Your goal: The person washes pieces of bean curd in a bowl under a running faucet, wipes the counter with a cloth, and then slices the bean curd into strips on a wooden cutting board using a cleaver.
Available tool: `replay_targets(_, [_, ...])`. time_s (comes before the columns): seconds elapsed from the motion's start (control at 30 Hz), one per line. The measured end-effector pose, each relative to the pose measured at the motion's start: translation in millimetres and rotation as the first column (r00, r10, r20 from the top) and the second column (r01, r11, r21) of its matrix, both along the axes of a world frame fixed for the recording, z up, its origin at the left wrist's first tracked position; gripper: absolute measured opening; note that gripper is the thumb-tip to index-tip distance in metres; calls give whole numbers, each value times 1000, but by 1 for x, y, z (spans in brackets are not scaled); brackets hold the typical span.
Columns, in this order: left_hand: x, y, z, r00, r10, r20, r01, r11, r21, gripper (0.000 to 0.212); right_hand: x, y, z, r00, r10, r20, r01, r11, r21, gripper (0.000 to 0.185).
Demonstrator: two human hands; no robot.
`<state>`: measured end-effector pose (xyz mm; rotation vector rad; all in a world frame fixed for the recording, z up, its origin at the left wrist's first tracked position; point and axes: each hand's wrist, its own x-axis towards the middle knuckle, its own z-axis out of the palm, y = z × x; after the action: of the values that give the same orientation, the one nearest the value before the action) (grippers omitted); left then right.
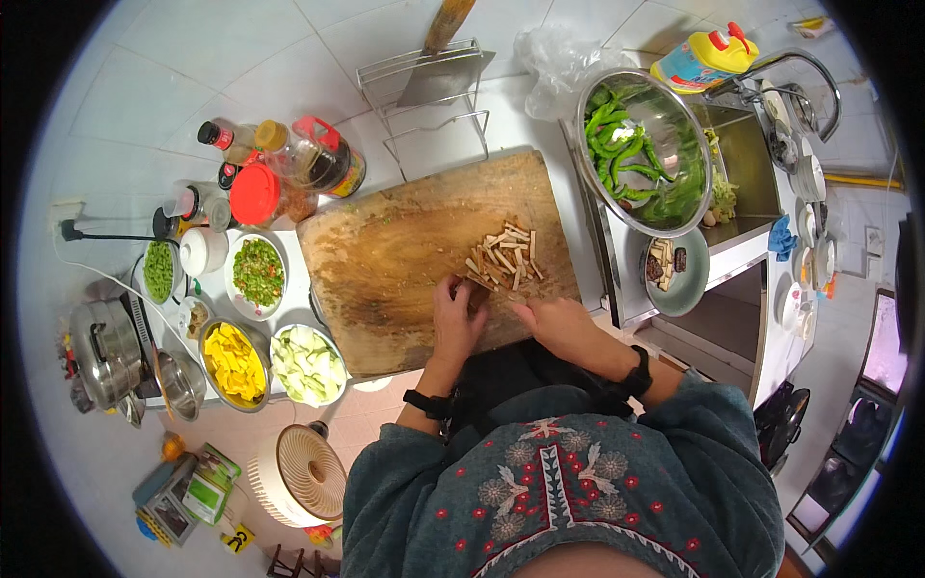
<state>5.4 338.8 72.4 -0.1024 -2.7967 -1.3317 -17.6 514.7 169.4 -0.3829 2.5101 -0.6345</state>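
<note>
My right hand (562, 329) grips a knife, whose thin blade (493, 286) points left and is seen nearly edge-on. The fist covers most of the handle. My left hand (457, 321) has its fingers curled over a small brown piece of food (477, 295), close to the blade tip and partly hidden by the fingers. Both hands work at the near edge of a worn wooden cutting board (390, 246). Just beyond the blade lies a loose pile of pale, brown-edged strips (509, 253), which look like dried tofu.
Right of the board are a steel bowl of green chillies (625, 155), a plate (683, 289) with pale and dark pieces, and a sink (748, 166). Leftward stand bowls of yellow slices (233, 363), pale green slices (307, 365) and chopped greens (258, 271). A cleaver (441, 79) rests in a rack behind.
</note>
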Motion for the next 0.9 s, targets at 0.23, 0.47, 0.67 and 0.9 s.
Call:
replay_targets(0.23, [-2, -2, 2, 998, -38, -50, 39, 999, 15, 43, 2, -19, -52, 986, -112, -120, 106, 993, -50, 35])
replay_targets(0.47, [3, -5, 17, 1000, -11, 28, 11, 1000, -6, 43, 3, -5, 1, 1000, -13, -15, 13, 999, -29, 34])
replay_targets(0.67, [0, -2, 6, 999, -20, -39, 21, 1000, 23, 41, 5, -25, -41, 992, -116, -46, 116, 993, -18, 36])
replay_targets(0.9, [8, -3, 18, 1000, 11, -15, -12, 1000, -24, 39, 9, 5, -28, 992, -115, -43, 106, 980, -167, 39])
